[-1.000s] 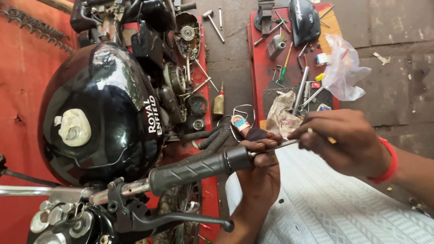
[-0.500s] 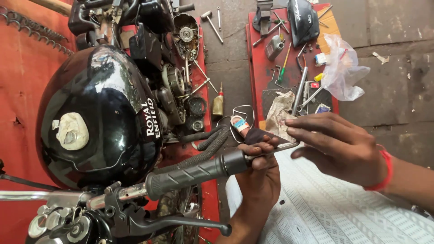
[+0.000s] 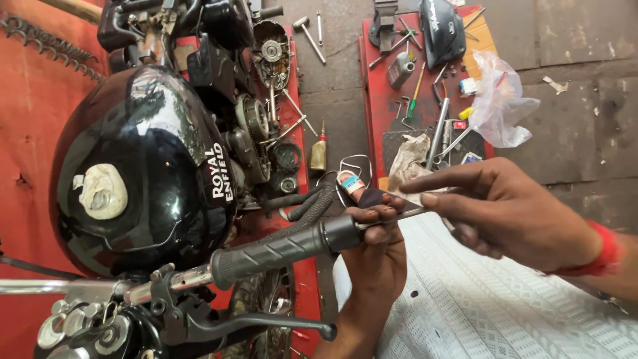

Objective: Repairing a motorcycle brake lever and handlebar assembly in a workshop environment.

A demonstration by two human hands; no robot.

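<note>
— Black rubber, that handlebar grip [image 3: 286, 247]: where does it sit?

— On the bar end of the motorcycle, slanting up to the right, just above the brake lever [image 3: 252, 326] and below the glossy black fuel tank [image 3: 139, 173].

— And the left hand [image 3: 375, 249]?

— It comes up from below, fingers curled shut around the outer end of the rubber sleeve, fingertips resting on a thin metal tool [image 3: 399, 214].

— Who holds that tool?

— The right hand [image 3: 505, 209], with a red band on the wrist, pinches it closed between thumb and fingers; the index finger lies straight along it. The tip points into the end of the sleeve, though whether it goes inside I cannot tell.

— What lies around?

— A red tray [image 3: 379, 100] on the concrete floor with loose tools, a crumpled clear plastic bag [image 3: 502, 103] beside it, and a small oil bottle [image 3: 318, 153] near the exposed engine parts.
</note>
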